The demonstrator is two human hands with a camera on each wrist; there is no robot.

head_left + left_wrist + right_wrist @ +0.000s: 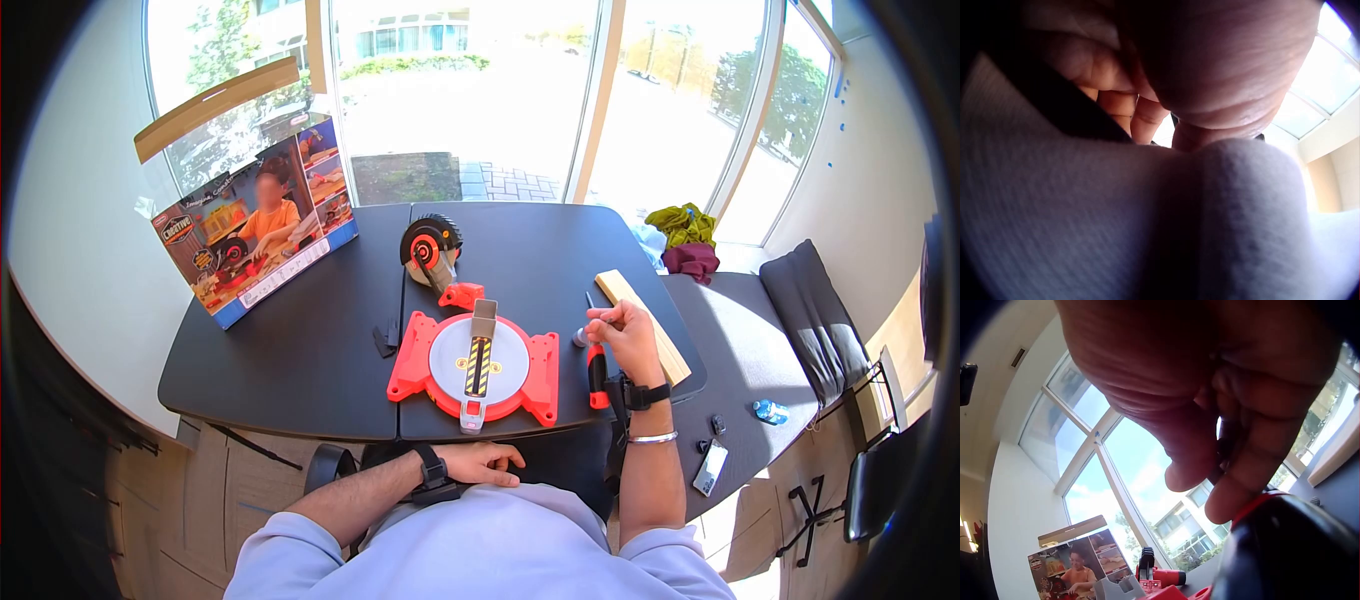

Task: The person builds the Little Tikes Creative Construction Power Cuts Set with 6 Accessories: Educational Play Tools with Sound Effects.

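the left hand (pixel 480 463) is rested loosely open by the shirt (pixel 490 535); the right (pixel 630 343) is curled near a red-and-black tool (pixel 598 378), any grip indiscernible.

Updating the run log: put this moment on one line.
left hand: open at lap | right hand: pinching small dark item | red base: on table | box: standing at left

The cardboard box (pixel 262 232) carries a dark badge (pixel 177 230) reading "CREATIVE"; its other print is too small to read

hands (pixel 485 463) (pixel 625 335): 2 | base (pixel 510 345): 1 | box (pixel 255 225): 1 | plank (pixel 655 335): 1
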